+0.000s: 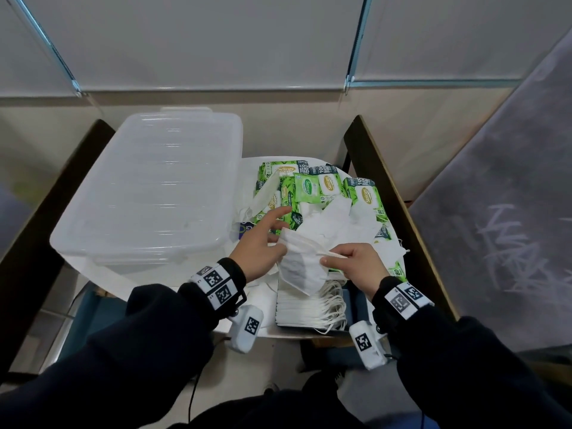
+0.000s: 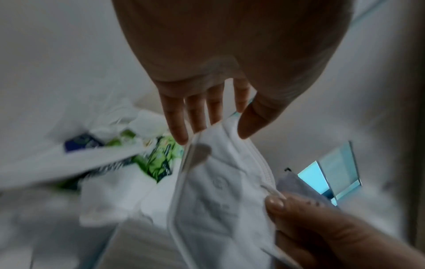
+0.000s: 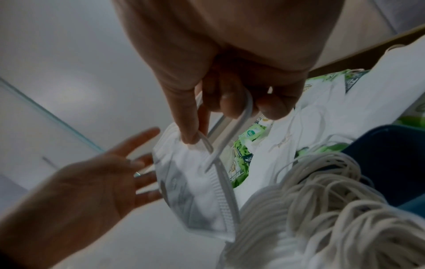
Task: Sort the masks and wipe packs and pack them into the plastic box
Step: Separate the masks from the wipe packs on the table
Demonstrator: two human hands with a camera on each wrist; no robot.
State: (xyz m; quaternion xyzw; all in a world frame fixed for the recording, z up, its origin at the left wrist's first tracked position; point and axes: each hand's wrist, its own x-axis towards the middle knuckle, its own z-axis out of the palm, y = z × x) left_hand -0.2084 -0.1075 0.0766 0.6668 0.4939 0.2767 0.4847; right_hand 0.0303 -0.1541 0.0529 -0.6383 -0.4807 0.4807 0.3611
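The right hand (image 1: 356, 264) pinches a white mask (image 1: 301, 267) by its ear loop, above the mask stack (image 1: 309, 308) at the table's (image 1: 93, 267) near edge. The left hand (image 1: 263, 243) is spread wide beside the mask, holding nothing. Wipe packs (image 1: 309, 187) crowd the far right corner; the lidded box (image 1: 148, 193) fills the left side.

Both arms wear black long sleeves (image 1: 148, 345) that end at the wrists. Around each wrist goes a white band (image 1: 215, 283) with black square code markers printed on it. Just below each band, toward the elbow, hangs a small white camera box (image 1: 247, 328) with one more marker. A thin black cable (image 1: 192, 397) runs down from the left box.
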